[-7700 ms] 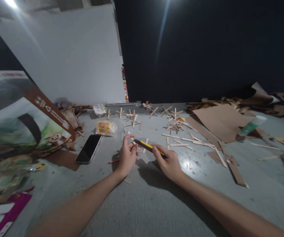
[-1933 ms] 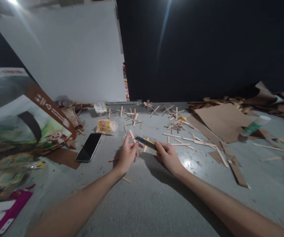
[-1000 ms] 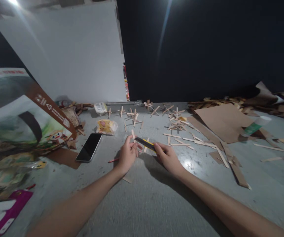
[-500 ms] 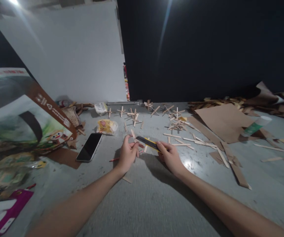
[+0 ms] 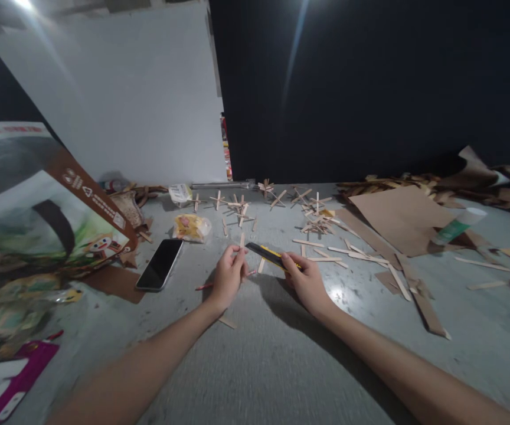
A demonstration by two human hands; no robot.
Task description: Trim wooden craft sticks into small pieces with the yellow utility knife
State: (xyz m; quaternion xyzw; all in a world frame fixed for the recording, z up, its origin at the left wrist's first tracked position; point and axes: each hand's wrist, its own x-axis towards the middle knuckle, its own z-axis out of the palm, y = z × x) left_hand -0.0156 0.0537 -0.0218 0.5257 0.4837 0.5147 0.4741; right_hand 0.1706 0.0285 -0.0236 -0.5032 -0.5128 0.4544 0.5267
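In the head view my left hand is closed in a pinch on a short wooden craft stick, whose end points up past the fingertips. My right hand grips a black and yellow utility knife, thumb on top. The knife's tip lies close beside the held stick; whether they touch, I cannot tell. Beneath the knife another craft stick rests on the grey table. Partly behind my left hand is a red pencil.
A phone, a yellow packet and a printed bag stand left. Crossed stick pieces lie at the back. Loose sticks, brown cardboard and a green-white glue stick are on the right.
The craft stick in my left hand has turned more upright, and the left fingers have closed up around it. My right hand and the knife have hardly moved.
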